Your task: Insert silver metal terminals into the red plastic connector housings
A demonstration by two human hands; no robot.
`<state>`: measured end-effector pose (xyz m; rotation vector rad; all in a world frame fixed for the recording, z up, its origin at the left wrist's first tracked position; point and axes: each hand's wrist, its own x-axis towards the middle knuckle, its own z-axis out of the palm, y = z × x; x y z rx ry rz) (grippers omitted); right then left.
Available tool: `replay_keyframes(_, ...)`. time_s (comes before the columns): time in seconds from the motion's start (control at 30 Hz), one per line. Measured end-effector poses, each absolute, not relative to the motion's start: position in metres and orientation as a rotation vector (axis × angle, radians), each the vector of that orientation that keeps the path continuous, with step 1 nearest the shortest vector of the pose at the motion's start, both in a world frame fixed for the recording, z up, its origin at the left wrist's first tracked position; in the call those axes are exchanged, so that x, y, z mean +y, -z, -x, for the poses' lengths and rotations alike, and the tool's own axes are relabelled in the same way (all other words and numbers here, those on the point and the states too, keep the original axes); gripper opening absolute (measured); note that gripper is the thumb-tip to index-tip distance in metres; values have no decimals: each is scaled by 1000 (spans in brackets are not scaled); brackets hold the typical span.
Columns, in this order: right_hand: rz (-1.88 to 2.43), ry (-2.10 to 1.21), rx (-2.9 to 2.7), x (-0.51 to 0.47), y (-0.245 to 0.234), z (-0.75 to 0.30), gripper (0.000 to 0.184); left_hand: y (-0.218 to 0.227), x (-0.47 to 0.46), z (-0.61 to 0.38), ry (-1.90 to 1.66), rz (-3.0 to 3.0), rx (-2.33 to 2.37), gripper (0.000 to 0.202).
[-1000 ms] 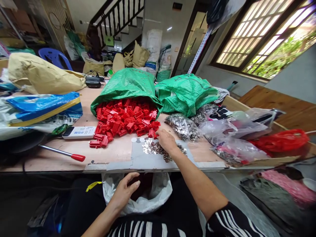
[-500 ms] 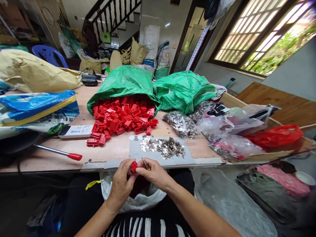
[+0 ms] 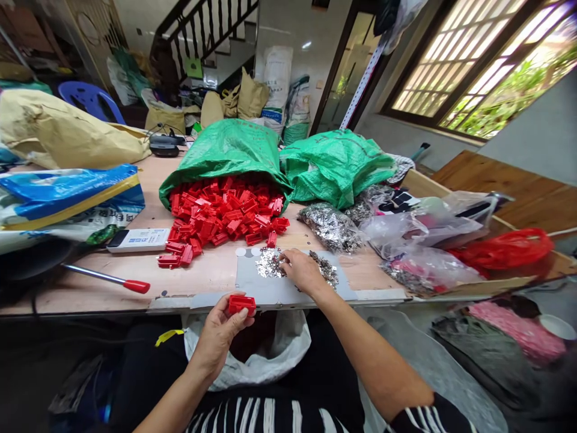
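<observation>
A small red plastic housing (image 3: 241, 304) with an open hollow side is pinched between the thumb and fingers of my left hand (image 3: 216, 337), just off the table's front edge. My right hand (image 3: 303, 272) is down at a pile of small shiny metal pieces (image 3: 269, 264), its fingers drawn together; whatever they grip is hidden. The metal pieces lie on a grey sheet (image 3: 252, 290). Behind them, many similar red housings (image 3: 225, 210) spill out of a green woven sack (image 3: 229, 147). Below my hands, an open white sack (image 3: 288, 355) sits at my lap.
A screwdriver-like rod with a red handle (image 3: 136, 286) and a white-and-dark box-like device (image 3: 139, 240) lie at left. A clear bag of metal pieces (image 3: 332, 225), a second green sack (image 3: 338, 162) and a red plastic bag (image 3: 505, 248) are on the right.
My right hand has left the red housing and moved up and right onto the metal pieces. The thin pointed tool seen in it is no longer visible. My left hand keeps the housing, now turned sideways.
</observation>
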<state>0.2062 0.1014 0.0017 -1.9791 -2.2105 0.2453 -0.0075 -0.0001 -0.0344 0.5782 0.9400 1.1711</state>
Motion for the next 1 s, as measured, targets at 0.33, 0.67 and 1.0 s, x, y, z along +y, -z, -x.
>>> replay_keyframes(0.33, 1983, -175, -2308, 112, 7, -194, 16, 31, 1, 15, -1124, -481, 888, 40)
replay_keyframes(0.67, 1924, -305, -2237, 89, -7, -202, 17, 29, -2, 8, -1183, -549, 977, 51)
replay_keyframes(1.0, 1953, -484, -2162, 70, -6, -198, 7, 21, -3, 11, -1198, -655, 931, 49)
